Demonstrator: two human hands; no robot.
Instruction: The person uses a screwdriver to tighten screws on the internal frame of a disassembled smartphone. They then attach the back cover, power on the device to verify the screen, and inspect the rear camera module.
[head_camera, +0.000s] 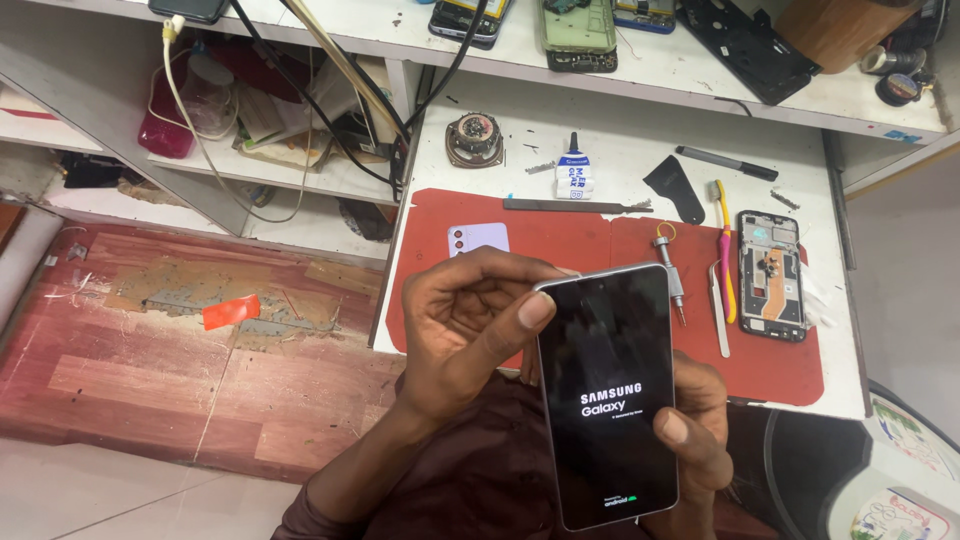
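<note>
Two hands share one smartphone (608, 395), screen lit and facing up above the lap. Right hand (700, 430) cradles its back and edge, thumb on the glass; left hand (465, 320) pinches the top corner (steadying it). Beyond: red mat (560, 240), tweezers (719, 310), stripped phone frame (770, 275), glue tube (574, 172).

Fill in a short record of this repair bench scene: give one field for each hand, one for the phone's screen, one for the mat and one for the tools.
Left hand: thumb pressed on top left corner of the smartphone
Right hand: grips the phone's lower right edge
Screen: lit, start-up logo on black
Mat: red mat on white bench
Tools: screwdriver, tweezers, glue tube, opened phone frame
</note>
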